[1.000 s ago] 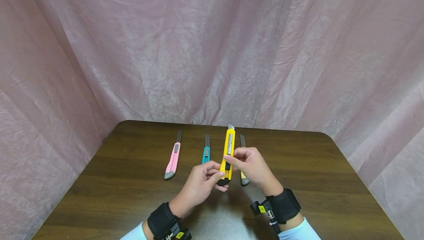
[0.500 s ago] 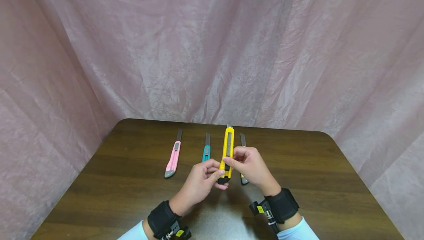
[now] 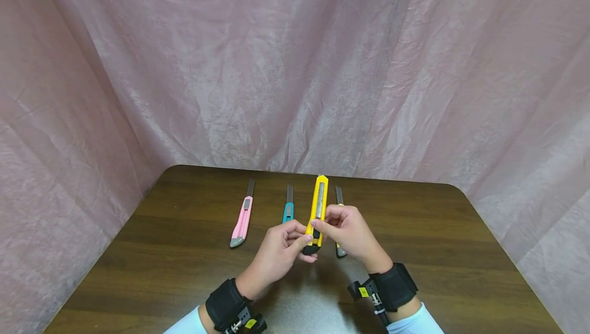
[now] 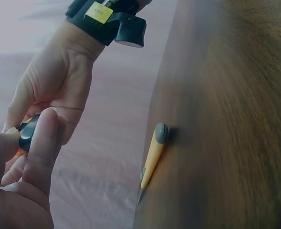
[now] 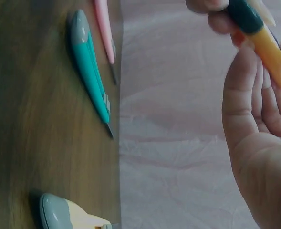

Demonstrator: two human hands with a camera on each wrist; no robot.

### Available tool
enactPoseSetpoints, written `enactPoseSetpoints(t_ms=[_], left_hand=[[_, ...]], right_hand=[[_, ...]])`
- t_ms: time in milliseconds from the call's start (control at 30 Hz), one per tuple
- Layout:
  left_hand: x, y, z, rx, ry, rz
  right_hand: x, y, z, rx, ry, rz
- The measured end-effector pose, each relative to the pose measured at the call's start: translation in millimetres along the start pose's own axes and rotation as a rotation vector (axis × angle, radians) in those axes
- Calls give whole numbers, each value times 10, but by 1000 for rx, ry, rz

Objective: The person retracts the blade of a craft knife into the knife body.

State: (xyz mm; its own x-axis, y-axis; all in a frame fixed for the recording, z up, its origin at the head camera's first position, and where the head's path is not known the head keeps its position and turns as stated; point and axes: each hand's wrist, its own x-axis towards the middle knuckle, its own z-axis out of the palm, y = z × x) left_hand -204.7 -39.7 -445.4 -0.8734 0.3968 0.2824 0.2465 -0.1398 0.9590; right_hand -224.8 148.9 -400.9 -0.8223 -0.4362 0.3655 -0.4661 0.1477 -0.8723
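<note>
Pink curtain (image 3: 295, 67) is hanging behind the brown table (image 3: 161, 252), left hand (image 3: 278, 253) and right hand (image 3: 354, 234) are pinching the yellow cutter (image 3: 319, 198) above the table, and pink cutter (image 3: 241, 221), teal cutter (image 3: 288, 212) and pale-yellow cutter (image 5: 80, 217) are lying on the table.

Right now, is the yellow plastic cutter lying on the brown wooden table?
No, the left hand and right hand hold the cutter above the table.

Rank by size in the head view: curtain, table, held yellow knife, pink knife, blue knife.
1. Curtain
2. Table
3. Held yellow knife and pink knife: unranked; the yellow looks larger, but is held nearer the camera
4. Blue knife: smallest as visible; left hand hides part
</note>
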Motion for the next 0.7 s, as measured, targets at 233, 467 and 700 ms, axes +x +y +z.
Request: enactPoseSetpoints(t_ms=[233,467,700], left_hand=[[3,-10,-8,6,13,4],[-6,-32,1,-10,27,22],[-8,28,5,-32,16,40]], right_hand=[[-10,-124,16,-15,-1,35],[-8,-96,20,-19,-24,26],[-5,-63,35,-14,-10,5]])
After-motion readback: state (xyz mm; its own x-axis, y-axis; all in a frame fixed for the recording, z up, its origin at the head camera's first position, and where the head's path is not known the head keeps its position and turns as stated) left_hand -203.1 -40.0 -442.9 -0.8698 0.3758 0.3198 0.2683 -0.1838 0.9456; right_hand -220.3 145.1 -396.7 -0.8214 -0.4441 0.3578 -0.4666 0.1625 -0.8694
